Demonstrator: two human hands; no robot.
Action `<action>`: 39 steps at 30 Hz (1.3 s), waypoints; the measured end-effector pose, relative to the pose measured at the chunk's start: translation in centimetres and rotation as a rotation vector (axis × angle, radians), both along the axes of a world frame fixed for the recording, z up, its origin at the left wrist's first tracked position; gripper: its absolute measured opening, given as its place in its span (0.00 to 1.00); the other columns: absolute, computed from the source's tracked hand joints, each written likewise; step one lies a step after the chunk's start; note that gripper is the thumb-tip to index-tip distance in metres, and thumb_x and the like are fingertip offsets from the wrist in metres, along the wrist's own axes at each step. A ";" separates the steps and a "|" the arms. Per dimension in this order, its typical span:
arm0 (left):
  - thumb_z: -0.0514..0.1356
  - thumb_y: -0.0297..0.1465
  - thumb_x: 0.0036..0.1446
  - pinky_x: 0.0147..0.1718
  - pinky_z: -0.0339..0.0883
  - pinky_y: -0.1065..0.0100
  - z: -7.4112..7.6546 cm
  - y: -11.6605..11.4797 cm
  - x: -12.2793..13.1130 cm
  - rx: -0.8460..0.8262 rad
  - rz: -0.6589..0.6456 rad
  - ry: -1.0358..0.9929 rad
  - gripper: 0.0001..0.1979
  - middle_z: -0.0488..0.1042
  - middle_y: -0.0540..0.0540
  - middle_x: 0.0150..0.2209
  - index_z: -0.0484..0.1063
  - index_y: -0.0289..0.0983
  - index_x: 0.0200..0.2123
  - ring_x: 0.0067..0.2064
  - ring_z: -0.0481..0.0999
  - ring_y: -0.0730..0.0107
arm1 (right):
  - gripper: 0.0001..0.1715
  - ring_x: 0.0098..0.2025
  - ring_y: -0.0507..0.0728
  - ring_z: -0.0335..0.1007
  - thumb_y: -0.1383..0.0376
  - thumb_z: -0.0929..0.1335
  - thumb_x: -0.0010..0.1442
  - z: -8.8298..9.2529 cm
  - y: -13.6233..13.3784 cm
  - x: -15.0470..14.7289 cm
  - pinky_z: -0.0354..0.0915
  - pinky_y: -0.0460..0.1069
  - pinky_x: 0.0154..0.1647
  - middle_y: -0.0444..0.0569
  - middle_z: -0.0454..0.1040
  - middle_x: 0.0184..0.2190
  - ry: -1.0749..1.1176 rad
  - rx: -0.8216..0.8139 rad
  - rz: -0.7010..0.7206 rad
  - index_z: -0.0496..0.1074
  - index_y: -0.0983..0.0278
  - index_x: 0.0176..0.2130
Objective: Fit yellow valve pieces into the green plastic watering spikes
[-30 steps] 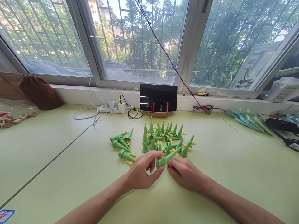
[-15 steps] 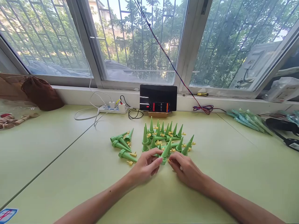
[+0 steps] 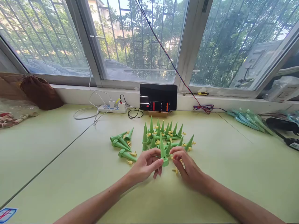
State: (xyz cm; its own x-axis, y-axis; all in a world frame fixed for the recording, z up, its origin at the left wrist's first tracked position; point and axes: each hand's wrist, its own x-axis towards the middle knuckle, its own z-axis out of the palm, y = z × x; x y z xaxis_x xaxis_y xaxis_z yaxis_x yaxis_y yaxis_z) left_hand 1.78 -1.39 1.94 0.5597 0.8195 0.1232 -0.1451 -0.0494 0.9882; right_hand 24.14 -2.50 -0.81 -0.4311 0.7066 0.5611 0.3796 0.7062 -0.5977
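Note:
My left hand is closed around a green plastic watering spike, its point up and its ribbed cap at the bottom. A small dark hole shows on the spike's side, facing me. Just right of it, my right hand pinches a small yellow valve, partly covered by the fingers and apart from the spike. Another yellow valve lies on the table under that hand. Beyond my hands stands a group of green spikes, many with yellow valves on or beside them.
More green spikes lie in a loose pile at left, with a loose yellow valve nearby. Behind are a phone propped against a black tablet, a power strip and bundled wires.
The held spike has turned more upright, bringing its side hole toward me. My right fingers have drawn slightly right, away from it, and the loose valve below shows more fully.

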 end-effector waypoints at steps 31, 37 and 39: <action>0.65 0.41 0.62 0.22 0.61 0.75 -0.4 -0.7 0.4 0.116 0.072 0.234 0.15 0.58 0.58 0.26 0.66 0.37 0.39 0.23 0.62 0.79 | 0.10 0.33 0.54 0.63 0.68 0.59 0.75 0.1 -0.3 -0.5 0.63 0.48 0.35 0.46 0.66 0.35 -0.018 0.024 0.044 0.68 0.60 0.42; 0.64 0.41 0.62 0.24 0.62 0.74 -0.1 -0.8 0.4 0.167 0.109 0.290 0.15 0.57 0.58 0.27 0.65 0.38 0.37 0.25 0.62 0.77 | 0.10 0.31 0.53 0.63 0.65 0.59 0.75 0.5 -0.5 -0.4 0.64 0.47 0.33 0.44 0.67 0.32 -0.010 0.050 0.016 0.68 0.61 0.42; 0.64 0.42 0.62 0.24 0.62 0.74 -0.2 -0.8 0.4 0.166 0.121 0.304 0.15 0.57 0.58 0.26 0.64 0.38 0.37 0.26 0.65 0.76 | 0.10 0.30 0.53 0.64 0.64 0.60 0.76 0.6 -0.4 -0.3 0.65 0.46 0.32 0.44 0.68 0.31 0.008 0.067 0.005 0.69 0.61 0.42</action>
State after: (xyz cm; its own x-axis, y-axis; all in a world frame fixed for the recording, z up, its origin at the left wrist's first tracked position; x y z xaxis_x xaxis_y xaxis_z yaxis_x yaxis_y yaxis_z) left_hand 2.22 -2.15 1.76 0.4915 0.8647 0.1030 0.1705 -0.2115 0.9624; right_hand 23.81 -2.93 -0.22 -0.4298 0.6653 0.6105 0.3718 0.7465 -0.5518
